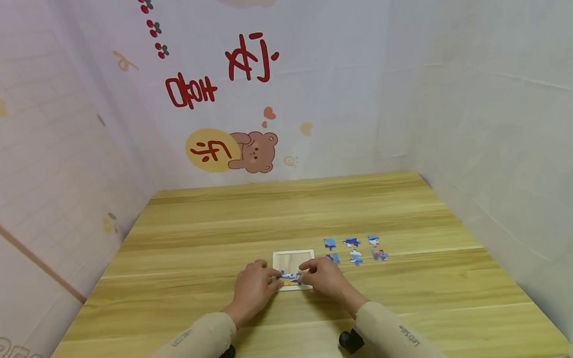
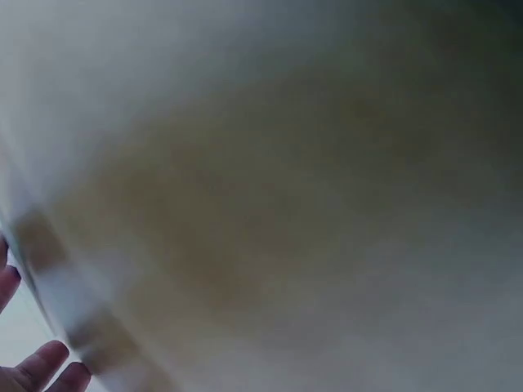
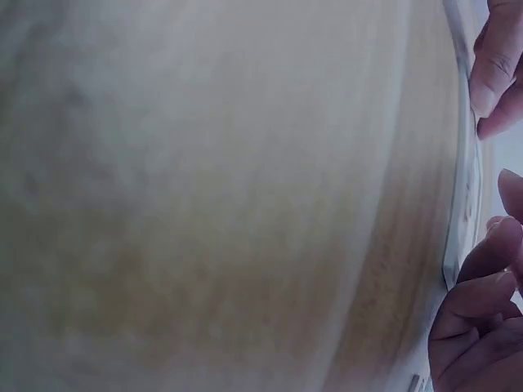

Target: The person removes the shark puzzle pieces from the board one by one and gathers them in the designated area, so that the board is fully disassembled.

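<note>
A small white puzzle frame (image 1: 293,252) lies on the table, with joined puzzle pieces (image 1: 290,281) in yellow, blue and white along its lower part. At its left edge rests my left hand (image 1: 254,286), index finger and thumb spread apart over the rim. Over the right side is my right hand (image 1: 325,277), its fingers bent and its index finger and thumb reaching the pieces' right end. Whether they pinch a piece is hidden. The right wrist view shows curled fingers (image 3: 478,318) beside the frame's edge; the left wrist view catches a few fingertips (image 2: 53,355).
Several loose puzzle pieces (image 1: 355,257) lie in two rows right of the frame, the nearest close to my right hand. The wooden table (image 1: 195,224) meets a printed cloth wall (image 1: 332,115) at the back, with cloth walls on both sides.
</note>
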`<state>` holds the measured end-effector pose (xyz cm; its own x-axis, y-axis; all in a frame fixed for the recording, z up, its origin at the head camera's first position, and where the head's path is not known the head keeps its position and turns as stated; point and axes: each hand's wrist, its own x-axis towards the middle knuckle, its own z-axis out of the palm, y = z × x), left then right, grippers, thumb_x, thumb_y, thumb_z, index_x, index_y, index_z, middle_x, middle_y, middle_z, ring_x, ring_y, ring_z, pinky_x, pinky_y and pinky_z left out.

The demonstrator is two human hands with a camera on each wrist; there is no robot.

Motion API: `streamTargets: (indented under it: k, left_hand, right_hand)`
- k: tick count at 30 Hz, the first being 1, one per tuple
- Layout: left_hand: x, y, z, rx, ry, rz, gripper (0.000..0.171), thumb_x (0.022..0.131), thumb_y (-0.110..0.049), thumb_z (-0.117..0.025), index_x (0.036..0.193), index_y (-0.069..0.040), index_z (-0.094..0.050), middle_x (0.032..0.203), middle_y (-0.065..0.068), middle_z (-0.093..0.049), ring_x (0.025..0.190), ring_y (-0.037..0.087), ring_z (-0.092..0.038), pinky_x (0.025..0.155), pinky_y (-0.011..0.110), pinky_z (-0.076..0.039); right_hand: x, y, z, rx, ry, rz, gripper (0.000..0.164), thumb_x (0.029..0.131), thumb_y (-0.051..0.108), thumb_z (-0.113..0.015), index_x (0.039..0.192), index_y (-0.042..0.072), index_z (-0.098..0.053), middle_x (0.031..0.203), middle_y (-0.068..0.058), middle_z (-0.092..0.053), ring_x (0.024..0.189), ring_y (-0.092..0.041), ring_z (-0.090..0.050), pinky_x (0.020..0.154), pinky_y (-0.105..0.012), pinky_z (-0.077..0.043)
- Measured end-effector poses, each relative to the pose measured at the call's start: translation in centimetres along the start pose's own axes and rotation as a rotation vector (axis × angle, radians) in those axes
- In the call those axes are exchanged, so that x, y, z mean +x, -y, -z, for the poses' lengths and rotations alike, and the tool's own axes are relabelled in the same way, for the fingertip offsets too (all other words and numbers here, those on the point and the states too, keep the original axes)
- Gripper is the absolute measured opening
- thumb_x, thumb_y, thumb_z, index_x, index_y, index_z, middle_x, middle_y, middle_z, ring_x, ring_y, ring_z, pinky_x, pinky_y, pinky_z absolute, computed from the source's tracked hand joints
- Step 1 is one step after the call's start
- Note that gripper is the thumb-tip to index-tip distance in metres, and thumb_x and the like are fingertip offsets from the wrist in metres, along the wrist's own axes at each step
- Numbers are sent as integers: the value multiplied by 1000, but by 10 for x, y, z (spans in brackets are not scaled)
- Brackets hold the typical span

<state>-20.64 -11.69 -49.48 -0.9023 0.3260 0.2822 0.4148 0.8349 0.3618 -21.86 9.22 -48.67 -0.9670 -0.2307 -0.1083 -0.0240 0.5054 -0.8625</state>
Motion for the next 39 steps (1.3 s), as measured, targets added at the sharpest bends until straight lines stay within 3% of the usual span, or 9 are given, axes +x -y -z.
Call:
streamTargets:
  k: [4, 8, 15, 20, 24, 31, 39]
  left_hand:
    - [0, 0, 0, 1, -2, -5, 18, 87, -26, -76, 98, -12, -80, 102, 13, -64, 87, 30, -59, 68, 47, -47]
    - [0, -1, 1, -5, -8, -2, 17, 87, -25, -77, 97, -12, -80, 101, 12, -64, 86, 29, -59, 67, 46, -47]
    - [0, -2, 1, -14, -3, 10, 16, 86, -24, -77, 95, -12, -80, 99, 10, -64, 86, 28, -59, 67, 45, -48]
    - [1, -2, 1, -10, 2, 6, 16, 87, -25, -77, 96, -12, -80, 99, 10, -64, 86, 27, -58, 66, 45, -48]
    - [1, -2, 0, -6, 1, 1, 16, 87, -25, -77, 95, -12, -80, 97, 9, -63, 84, 26, -57, 64, 43, -47]
    - [1, 1, -2, -1, -5, -6, 16, 86, -25, -77, 95, -12, -80, 95, 8, -62, 81, 25, -56, 62, 42, -46]
    - [0, 1, -3, -5, -2, 2, 16, 87, -26, -76, 95, -13, -80, 99, 11, -64, 85, 29, -59, 66, 46, -48]
  right_hand:
    - [0, 1, -3, -46, 10, -1, 32, 86, 10, -75, 115, -1, -70, 80, -1, -63, 65, -13, -52, 60, -28, -43]
    - [0, 1, -5, -78, 17, 37, 32, 84, 8, -75, 114, -2, -71, 78, 0, -64, 63, -12, -52, 60, -27, -44]
    - [1, 1, -8, -79, 20, 48, 17, 86, 9, -73, 102, 3, -75, 80, 0, -65, 66, -12, -52, 60, -29, -44]
    - [0, 2, -10, -99, -26, 35, 26, 86, 10, -73, 109, 0, -73, 90, -6, -70, 70, -14, -54, 62, -30, -45]
    - [2, 0, -9, -100, -13, 20, 26, 86, 11, -72, 109, 0, -74, 104, -8, -71, 77, -16, -55, 67, -30, -46]
    - [2, -1, -7, -44, 2, 2, 17, 85, 9, -72, 101, 3, -74, 95, -3, -71, 79, -15, -55, 69, -31, -46]
    - [3, 5, -6, -124, -33, -24, 19, 88, 11, -69, 104, 3, -75, 97, -4, -70, 77, -16, -55, 68, -31, -46]
